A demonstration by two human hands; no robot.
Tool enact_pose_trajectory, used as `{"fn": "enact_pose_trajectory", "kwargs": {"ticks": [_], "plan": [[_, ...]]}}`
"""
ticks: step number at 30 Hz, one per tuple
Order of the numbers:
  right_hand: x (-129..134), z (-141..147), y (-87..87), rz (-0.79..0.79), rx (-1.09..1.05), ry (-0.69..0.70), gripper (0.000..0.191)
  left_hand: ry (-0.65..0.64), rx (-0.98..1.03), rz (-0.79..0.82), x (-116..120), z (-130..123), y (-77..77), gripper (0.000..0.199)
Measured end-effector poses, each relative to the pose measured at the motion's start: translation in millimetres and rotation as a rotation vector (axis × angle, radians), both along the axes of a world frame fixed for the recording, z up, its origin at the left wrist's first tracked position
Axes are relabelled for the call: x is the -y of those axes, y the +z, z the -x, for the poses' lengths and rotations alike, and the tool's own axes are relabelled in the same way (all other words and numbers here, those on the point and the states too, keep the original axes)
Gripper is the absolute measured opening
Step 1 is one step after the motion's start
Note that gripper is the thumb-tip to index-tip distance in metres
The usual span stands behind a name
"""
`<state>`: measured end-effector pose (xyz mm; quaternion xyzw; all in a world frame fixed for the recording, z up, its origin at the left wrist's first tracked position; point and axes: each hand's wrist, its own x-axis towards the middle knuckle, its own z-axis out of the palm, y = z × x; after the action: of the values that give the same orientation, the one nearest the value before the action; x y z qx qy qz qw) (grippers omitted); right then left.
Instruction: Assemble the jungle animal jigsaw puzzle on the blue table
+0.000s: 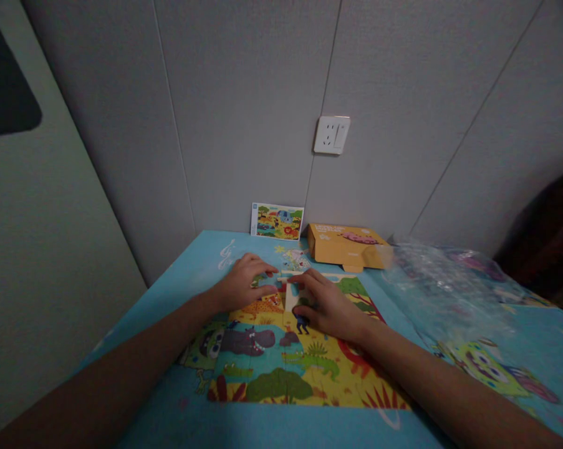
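Observation:
A jigsaw puzzle (281,383) with bright animal pictures, among them a hippo and crocodiles, lies mostly joined on the blue patterned tablecloth. Over its upper left part is my left hand (244,285), thumb and fingers apart, close to the leopard picture, with nothing visible between them. My right hand (330,305) is bent over the upper middle of the puzzle. Its thumb and index finger are closed about a puzzle piece (289,298) that shows a pale edge. The hand covers part of the picture there, so how the piece sits against its neighbours is hidden.
Against the wall leans a small picture card (277,222) with the same scene. An orange box (349,246) lies beside it, its flap towards me. Crumpled clear plastic wrap (444,287) spreads over the right side. A white socket (332,135) is on the wall.

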<state>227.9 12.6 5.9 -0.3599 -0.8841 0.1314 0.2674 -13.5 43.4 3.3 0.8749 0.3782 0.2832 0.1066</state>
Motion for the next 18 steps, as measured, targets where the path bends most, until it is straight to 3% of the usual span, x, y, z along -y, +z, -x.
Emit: {"fn": "enact_pose_trajectory", "kwargs": {"ticks": [2,4,6,10,13,18], "plan": [[3.4,2.2,-0.1,-0.036,-0.029,0.143,0.055,-0.1,0.047,0.036,13.6,-17.4,-0.1,0.034],[4.9,3.9,-0.9,-0.058,-0.047,0.213,0.064,-0.048,0.1,0.067,20.7,-27.7,-1.1,0.022],[3.9,4.7,-1.5,-0.077,-0.059,0.216,0.068,-0.018,0.118,0.08,20.1,-28.1,-1.4,0.022],[-0.6,3.3,1.5,-0.099,-0.078,0.117,0.047,-0.018,0.124,0.034,11.0,-14.2,1.0,0.022],[-2.8,-2.0,4.9,-0.085,-0.002,0.141,0.036,-0.014,0.114,-0.042,5.5,-9.4,-1.5,0.02],[-14.6,-8.3,1.9,-0.05,0.107,0.167,0.031,-0.063,0.164,-0.133,-12.1,-5.0,-25.5,0.027]]}}
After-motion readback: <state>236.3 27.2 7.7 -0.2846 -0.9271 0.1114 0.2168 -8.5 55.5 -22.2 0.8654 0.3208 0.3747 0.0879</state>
